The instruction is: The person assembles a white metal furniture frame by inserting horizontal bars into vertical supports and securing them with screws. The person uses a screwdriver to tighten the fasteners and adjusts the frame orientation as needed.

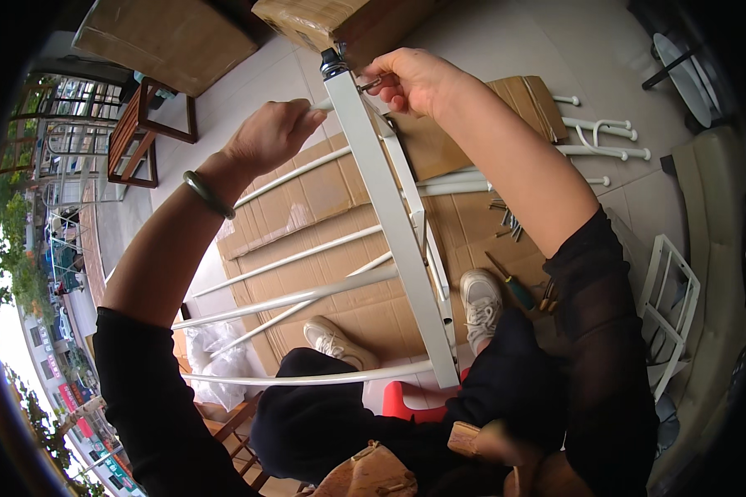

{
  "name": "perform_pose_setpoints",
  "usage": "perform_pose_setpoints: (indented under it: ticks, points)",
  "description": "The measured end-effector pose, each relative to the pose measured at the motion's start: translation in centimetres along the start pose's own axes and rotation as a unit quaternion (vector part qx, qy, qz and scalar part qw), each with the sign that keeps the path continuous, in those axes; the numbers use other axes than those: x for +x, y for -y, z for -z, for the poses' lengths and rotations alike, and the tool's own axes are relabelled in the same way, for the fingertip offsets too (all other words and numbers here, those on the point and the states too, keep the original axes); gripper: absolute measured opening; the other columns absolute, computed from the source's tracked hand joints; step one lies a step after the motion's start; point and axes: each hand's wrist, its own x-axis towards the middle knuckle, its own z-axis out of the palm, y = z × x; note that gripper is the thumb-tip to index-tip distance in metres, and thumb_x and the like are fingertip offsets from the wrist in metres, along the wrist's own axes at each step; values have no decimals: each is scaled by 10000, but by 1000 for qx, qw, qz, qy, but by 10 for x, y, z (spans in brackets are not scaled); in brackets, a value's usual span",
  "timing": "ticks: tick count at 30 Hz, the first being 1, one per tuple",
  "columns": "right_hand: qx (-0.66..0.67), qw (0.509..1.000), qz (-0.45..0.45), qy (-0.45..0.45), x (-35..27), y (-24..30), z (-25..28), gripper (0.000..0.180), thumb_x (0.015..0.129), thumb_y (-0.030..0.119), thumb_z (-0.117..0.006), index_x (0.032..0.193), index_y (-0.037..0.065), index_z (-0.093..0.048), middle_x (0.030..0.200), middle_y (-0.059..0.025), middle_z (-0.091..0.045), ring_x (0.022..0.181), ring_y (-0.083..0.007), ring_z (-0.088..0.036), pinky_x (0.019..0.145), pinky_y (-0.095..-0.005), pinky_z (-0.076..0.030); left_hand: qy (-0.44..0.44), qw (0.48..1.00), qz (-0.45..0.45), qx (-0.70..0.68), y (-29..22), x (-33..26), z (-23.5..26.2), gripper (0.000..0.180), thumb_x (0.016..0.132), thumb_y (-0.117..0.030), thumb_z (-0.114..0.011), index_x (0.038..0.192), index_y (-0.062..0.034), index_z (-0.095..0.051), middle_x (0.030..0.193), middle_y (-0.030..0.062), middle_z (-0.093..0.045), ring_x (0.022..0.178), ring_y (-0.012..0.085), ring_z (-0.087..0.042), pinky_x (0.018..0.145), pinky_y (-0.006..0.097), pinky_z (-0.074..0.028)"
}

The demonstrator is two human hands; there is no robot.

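Observation:
A white square metal beam [389,224] stands in front of me, part of a frame with several white tubes [290,296] running off to the left. A black fitting [332,63] sits at its far end. My left hand [272,132] is closed round a short white tube [322,105] that meets the beam just below that end. On the opposite side my right hand [419,79] pinches a small metal bolt [370,84] against the beam. Its fingers hide part of the bolt.
Flattened cardboard [315,199] covers the floor under the frame. Loose bolts [510,220], a green-handled screwdriver [518,291] and white bent tubes [605,141] lie at right. A cardboard box [348,25] stands beyond the beam, a wooden stool [141,137] at left. A red seat [410,402] is below.

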Motion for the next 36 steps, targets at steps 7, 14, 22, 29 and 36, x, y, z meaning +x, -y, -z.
perform_pose_setpoints:
  ticks: [7, 14, 22, 29, 36]
  points:
    - [-86, 993, 77, -22, 9, 2, 5, 135, 737, 150, -687, 677, 62, -605, 645, -23, -566, 429, -81, -429, 372, -213, -300, 3, 1000, -5, 4, 8, -1, -6, 463, 1002, -360, -401, 808, 45, -517, 596, 171, -455, 543, 276, -417, 573, 393, -408]
    - [-141, 974, 168, -54, 16, 3, 48, 96, 821, 114, -604, 786, 25, -597, 674, -40, -548, 537, -98, -482, 475, -226, -373, 4, 997, -10, 75, 11, -5, -6, 466, 1001, -421, -369, 910, 5, -533, 626, 154, -520, 588, 291, -558, 586, 391, -447]
    - [77, 990, 80, -87, -106, -199, 130, 110, 836, 61, -549, 938, 43, -586, 713, 30, -482, 562, -53, -403, 501, -214, -311, -238, 962, -64, 120, -30, -92, -15, 317, 883, -249, -589, 1131, -59, -534, 1080, 113, -590, 1046, 298, -528, 886, 418, -420]
    - [208, 940, 31, -267, -278, -290, 172, 124, 952, 186, -511, 916, 87, -575, 598, 55, -378, 460, -49, -301, 452, -205, -261, -220, 953, 193, -82, -94, -316, -23, 153, 852, -36, -587, 998, 7, -572, 955, 122, -618, 881, 271, -594, 778, 340, -463]
    - [-15, 949, 245, -198, -310, -179, 90, 237, 984, 242, -485, 1028, 35, -589, 636, 45, -419, 516, -34, -333, 482, -197, -288, -367, 788, 343, -356, -133, -451, -111, 180, 954, -162, -540, 938, 14, -575, 804, 46, -593, 738, 114, -547, 665, 244, -439]
